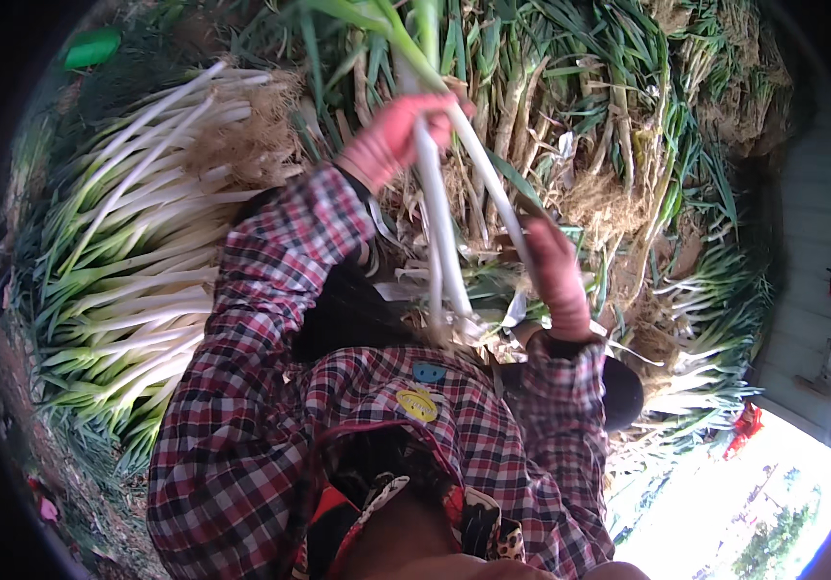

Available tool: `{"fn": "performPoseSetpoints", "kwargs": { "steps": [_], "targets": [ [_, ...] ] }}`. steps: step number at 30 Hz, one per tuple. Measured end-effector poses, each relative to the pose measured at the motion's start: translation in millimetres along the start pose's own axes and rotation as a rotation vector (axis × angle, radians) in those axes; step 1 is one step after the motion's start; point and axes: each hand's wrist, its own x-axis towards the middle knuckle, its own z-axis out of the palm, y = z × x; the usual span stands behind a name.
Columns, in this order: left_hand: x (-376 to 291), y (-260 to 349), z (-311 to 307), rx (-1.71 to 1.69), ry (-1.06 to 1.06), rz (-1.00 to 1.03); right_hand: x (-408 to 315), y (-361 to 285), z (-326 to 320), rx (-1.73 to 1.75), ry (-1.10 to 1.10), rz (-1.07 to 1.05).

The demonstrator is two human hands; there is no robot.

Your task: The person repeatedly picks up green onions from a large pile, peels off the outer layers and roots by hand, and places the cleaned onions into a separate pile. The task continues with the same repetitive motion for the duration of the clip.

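My left hand (409, 134) is shut around several long green onions at the top of their white stalks. Two pale stalks (435, 210) hang down from it towards my lap, and their root ends are blurred. A third white stalk (484, 159) slants down to the right, its lower end meeting my right hand (557, 268). The fingers of that hand are bent and blurred; whether they grip the stalk or a loose leaf beside it I cannot tell. Green leaves (379, 18) rise above my left hand.
On the left lies a large pile of clean white-stalked green onions (147, 290). Unpeeled onions with dry leaves and roots (517, 109) fill the ground ahead. A smaller heap (705, 341) lies at right, near a pale panelled wall (821, 239). Peeled scraps (408, 290) litter the ground before me.
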Motion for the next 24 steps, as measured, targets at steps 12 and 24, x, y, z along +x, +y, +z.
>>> {"fn": "performPoseSetpoints", "kwargs": {
  "steps": [12,24],
  "targets": [
    [-19,-107,-27,-0.213,0.258,-0.273,-48,53,8,0.837,-0.226,0.166],
    [-37,-118,-13,0.048,0.414,-0.324,42,18,28,0.825,-0.164,0.266]
  ]
}}
